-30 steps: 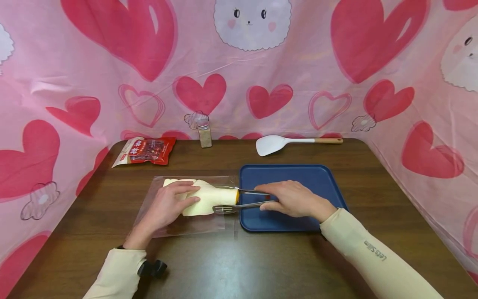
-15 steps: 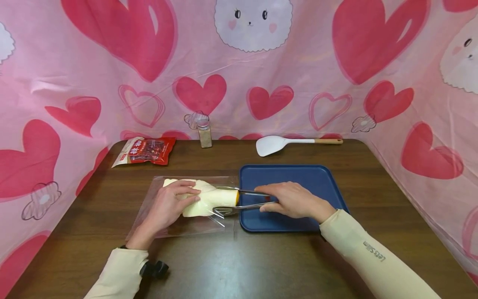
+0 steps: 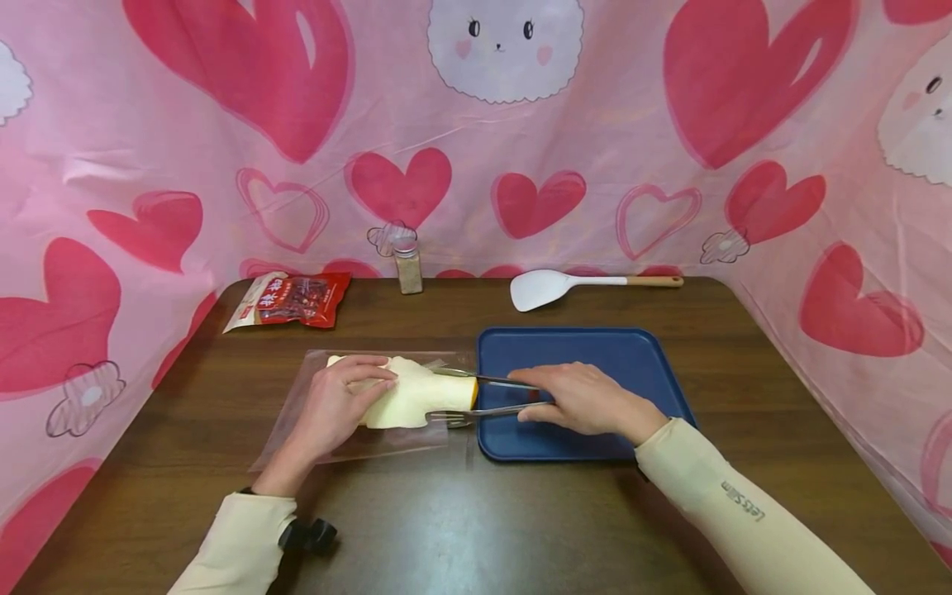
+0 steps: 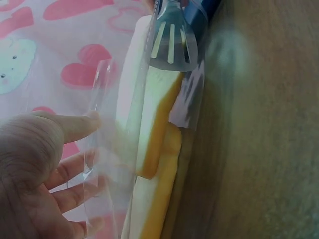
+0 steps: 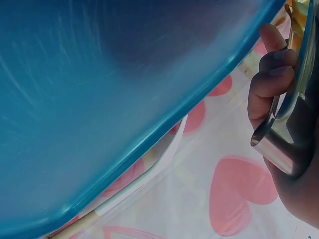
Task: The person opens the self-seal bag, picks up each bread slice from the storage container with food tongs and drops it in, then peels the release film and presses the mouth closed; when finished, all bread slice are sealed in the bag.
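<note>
Pale bread slices (image 3: 412,395) with orange-brown crust lie in a clear plastic bag (image 3: 402,445) left of the tray. My left hand (image 3: 338,406) holds the bag's film between thumb and fingers; the left wrist view shows the film (image 4: 102,99) raised off the stacked bread (image 4: 159,114). My right hand (image 3: 580,399) grips metal tongs (image 3: 509,409) over the blue tray. Their two arms lie along either side of the bread's right end, and a slotted tip (image 4: 172,45) shows beside a slice. Whether both tips press the bread, I cannot tell.
A blue tray (image 3: 587,343) sits under my right hand, its left rim near the bread. Along the table's back edge are a red-and-white packet (image 3: 293,300), a small shaker jar (image 3: 407,268) and a white spatula (image 3: 539,289) with a wooden handle end. Pink heart-patterned cloth hangs behind.
The near arm of the tongs has turned, so its slotted tip shows more edge-on. The bag's film has shifted slightly, and its bright glare near the tip is gone. Both hands stay nearly in place.
</note>
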{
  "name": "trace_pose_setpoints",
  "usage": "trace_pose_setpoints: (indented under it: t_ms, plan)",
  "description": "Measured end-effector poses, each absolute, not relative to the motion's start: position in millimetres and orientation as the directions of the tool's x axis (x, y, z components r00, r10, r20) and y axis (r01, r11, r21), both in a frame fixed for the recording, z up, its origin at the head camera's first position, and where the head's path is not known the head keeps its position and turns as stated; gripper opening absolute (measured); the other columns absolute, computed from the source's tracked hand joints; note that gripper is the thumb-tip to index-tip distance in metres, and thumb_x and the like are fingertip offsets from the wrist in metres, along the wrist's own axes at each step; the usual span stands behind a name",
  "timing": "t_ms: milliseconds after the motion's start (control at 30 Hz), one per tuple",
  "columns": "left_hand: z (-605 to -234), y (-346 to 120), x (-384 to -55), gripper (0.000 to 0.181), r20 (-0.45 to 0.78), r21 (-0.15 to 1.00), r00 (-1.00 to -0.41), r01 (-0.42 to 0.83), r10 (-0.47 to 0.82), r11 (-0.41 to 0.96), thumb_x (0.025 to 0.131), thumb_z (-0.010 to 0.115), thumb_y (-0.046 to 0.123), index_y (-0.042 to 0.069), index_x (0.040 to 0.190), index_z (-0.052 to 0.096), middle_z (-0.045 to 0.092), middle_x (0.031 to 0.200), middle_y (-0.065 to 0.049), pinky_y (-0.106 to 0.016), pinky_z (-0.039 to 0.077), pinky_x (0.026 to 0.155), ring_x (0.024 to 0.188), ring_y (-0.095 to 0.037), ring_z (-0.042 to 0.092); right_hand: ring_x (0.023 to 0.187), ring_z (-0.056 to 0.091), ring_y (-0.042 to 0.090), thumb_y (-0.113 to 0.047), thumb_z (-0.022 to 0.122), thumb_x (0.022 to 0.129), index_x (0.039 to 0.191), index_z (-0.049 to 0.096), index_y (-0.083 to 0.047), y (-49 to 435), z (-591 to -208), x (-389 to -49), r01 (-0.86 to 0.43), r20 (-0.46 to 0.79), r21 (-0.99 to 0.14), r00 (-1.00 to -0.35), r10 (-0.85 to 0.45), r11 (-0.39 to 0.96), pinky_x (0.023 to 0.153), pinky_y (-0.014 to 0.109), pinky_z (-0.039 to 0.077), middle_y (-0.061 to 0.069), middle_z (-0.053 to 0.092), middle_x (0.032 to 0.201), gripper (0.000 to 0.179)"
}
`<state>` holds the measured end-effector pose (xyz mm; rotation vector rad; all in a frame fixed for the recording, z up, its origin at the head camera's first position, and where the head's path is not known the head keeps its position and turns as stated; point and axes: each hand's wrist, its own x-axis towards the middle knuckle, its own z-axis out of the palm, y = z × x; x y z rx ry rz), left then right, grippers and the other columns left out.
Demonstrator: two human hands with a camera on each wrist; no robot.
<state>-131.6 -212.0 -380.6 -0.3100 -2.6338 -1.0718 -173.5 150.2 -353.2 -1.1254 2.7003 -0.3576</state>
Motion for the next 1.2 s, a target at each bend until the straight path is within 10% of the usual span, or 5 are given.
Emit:
trace_pose_setpoints:
  t_ms: [767,1200]
  plan:
    - [-370,-212,-129,0.018,0.376,0.671,-0.926,0.293,0.028,0.681,0.090,0.084,0.008,0.009,0.108,0.084,0.078,0.123,-0.011,-0.056,0.054,0.100,0.118,-0.034,0.072,0.089,0.067,0.011,-0.050,0.072,0.098,0.150,0.059,-0.017,123,-343,-178,-0.718,-0.084,-0.282,-0.642,-0.762,0.636,0.075,0.031,0.056,-0.001,0.076,0.119,0.062]
    - [-369,-211,-128,0.020,0.356,0.682,-0.934,0.273,0.019,0.678,0.091,0.083,0.010,0.008,0.110,0.084,0.076,0.127,-0.013,-0.058,0.053,0.104,0.121,-0.036,0.070,0.106,0.071,0.018,-0.051,0.069,0.100,0.154,0.056,-0.016,96,-346,-186,-0.721,-0.094,-0.309,-0.625,-0.775,0.620,0.087,0.041,0.059,0.003,0.074,0.127,0.065]
